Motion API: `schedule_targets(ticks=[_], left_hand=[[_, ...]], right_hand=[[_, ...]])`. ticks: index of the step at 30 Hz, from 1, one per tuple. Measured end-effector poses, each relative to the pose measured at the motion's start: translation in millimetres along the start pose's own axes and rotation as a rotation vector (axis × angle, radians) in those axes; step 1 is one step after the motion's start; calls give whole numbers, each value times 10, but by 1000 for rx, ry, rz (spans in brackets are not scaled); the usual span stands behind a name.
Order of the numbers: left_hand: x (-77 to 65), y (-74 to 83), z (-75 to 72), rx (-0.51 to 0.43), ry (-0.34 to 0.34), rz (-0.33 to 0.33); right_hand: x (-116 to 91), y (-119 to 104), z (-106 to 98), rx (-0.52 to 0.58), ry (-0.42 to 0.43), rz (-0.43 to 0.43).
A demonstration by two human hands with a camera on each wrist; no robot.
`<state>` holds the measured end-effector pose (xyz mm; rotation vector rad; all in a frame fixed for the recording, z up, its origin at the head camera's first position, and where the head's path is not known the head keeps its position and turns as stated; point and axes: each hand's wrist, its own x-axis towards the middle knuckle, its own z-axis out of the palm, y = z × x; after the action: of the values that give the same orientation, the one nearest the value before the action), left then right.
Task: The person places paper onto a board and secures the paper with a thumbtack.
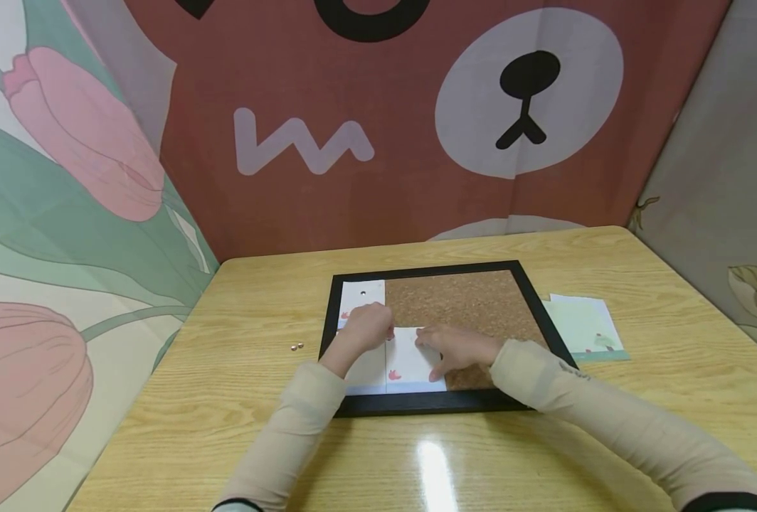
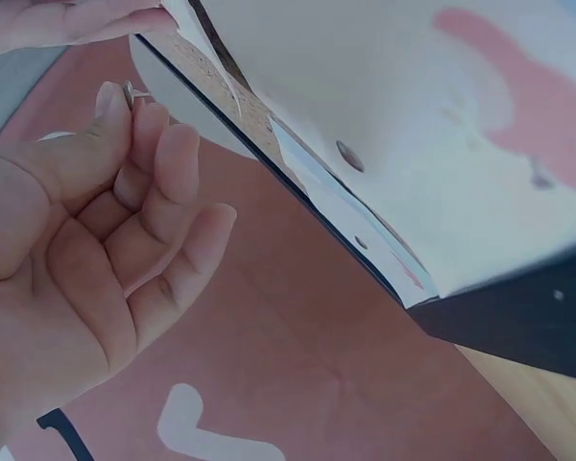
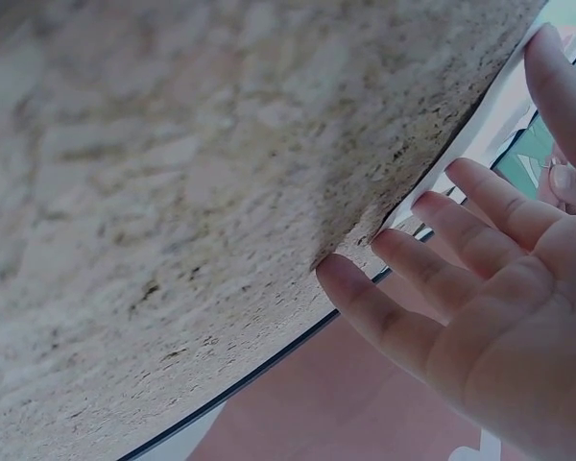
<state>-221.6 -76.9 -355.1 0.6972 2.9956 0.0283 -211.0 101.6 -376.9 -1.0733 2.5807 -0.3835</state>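
Observation:
A corkboard [image 1: 462, 299] with a black frame lies on the table. My left hand [image 1: 368, 327] is over its left part, pinching a thumbtack [image 2: 129, 93] between thumb and forefinger. With fingers spread, my right hand [image 1: 458, 347] rests on a white sheet [image 1: 409, 361] with a pink print. In the right wrist view, fingertips [image 3: 331, 267] touch the cork and the sheet's edge. Left of that sheet is another sheet [image 1: 366, 373], partly covered by my left hand. An upper sheet [image 1: 372, 290] in the corner has a tack [image 1: 363, 293] in it.
Two loose thumbtacks [image 1: 297, 346] lie on the wooden table [image 1: 237, 370], left of the board. Several printed paper sheets [image 1: 583, 323] lie to the right, close against the frame [image 1: 545, 313]. A patterned cloth [image 1: 404, 192] hangs behind the table.

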Motion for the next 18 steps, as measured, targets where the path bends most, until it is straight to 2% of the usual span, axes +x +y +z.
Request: schedule_targets(ticks=[11,18], left_hand=[[75,89,-9,12,-34,3],[165,60,19,-40,-51,9]], right_hand=[[9,20,13,5,7,-10],[16,29,17,-7,-1,2]])
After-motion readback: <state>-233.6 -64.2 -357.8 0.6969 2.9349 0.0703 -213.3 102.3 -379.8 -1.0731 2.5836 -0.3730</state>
